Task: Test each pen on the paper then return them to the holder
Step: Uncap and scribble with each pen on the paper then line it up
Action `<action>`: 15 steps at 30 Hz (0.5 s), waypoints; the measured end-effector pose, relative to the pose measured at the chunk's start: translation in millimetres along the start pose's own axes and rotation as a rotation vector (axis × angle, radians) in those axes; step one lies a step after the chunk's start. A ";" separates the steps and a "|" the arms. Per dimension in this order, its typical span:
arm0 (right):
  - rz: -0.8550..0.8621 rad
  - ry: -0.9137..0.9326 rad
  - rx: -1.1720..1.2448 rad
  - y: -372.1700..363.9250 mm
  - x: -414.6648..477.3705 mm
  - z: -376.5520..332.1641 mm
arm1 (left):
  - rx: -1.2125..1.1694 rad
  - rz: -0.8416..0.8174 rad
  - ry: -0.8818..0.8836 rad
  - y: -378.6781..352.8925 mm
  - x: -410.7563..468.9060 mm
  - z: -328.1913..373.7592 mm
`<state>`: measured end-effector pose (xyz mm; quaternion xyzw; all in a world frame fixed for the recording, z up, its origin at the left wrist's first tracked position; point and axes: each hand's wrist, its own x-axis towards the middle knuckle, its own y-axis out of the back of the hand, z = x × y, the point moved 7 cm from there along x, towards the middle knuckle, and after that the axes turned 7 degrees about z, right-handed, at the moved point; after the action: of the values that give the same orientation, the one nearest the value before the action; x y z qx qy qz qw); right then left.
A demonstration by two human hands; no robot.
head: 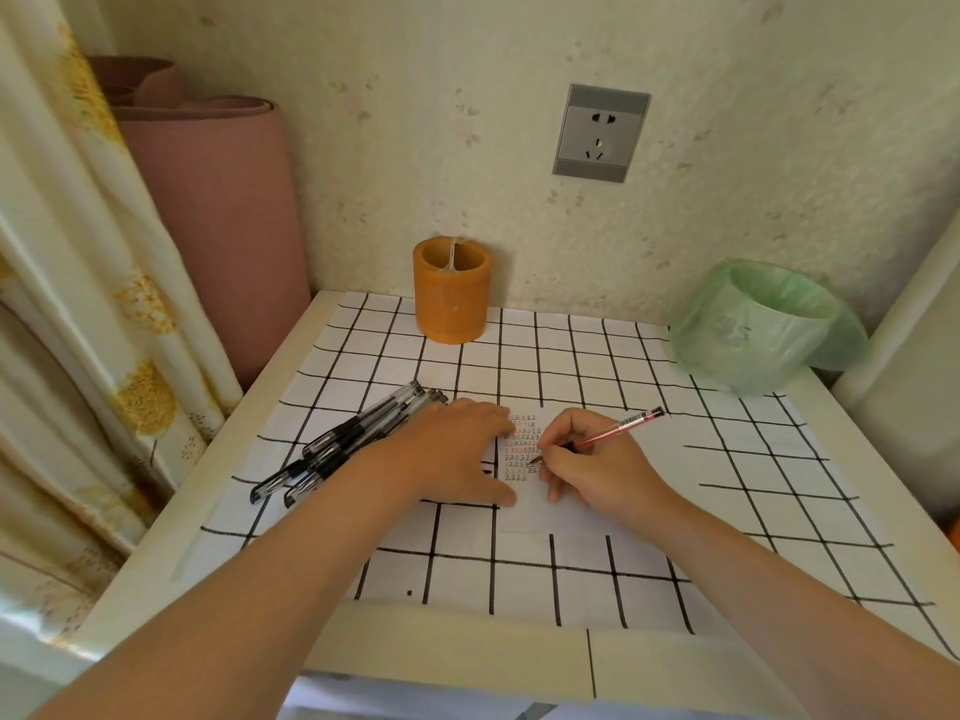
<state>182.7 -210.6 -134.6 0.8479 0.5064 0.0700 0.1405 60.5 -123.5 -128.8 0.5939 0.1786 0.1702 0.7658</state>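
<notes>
Now a red pen (pixel 618 430) is pinched in the curled fingers of the right hand (pixel 592 467), tip down-left on the paper (pixel 524 514), back end up-right. The paper is pressed by the left hand (pixel 457 449), fingers straight. Black pens (pixel 353 439) are piled beside it, axes lower-left to upper-right. An orange holder (pixel 452 304) is stood upright at the wall, well apart, a divider seen inside.

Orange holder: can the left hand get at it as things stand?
Probably yes. The holder stands open-topped behind the left hand, bare tablecloth between them; that hand lies flat on the paper, holding nothing.
</notes>
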 end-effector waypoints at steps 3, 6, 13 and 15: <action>-0.047 0.067 -0.052 -0.4 1.4 -0.8 | -0.047 -0.008 0.002 -3.7 0.5 -1.7; -0.038 0.145 -0.131 1.0 2.5 -0.6 | -0.015 -0.033 -0.005 -6.9 2.2 -2.3; -0.074 0.205 -0.164 -1.9 2.0 -3.6 | -0.029 0.019 -0.018 -5.6 4.0 -0.5; -0.079 0.223 -0.178 -3.2 0.9 -4.1 | -0.049 0.016 -0.017 -5.1 4.0 0.6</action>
<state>179.4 -207.7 -131.7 0.7984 0.5439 0.2027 0.1604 64.5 -123.3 -133.9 0.5779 0.1633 0.1756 0.7801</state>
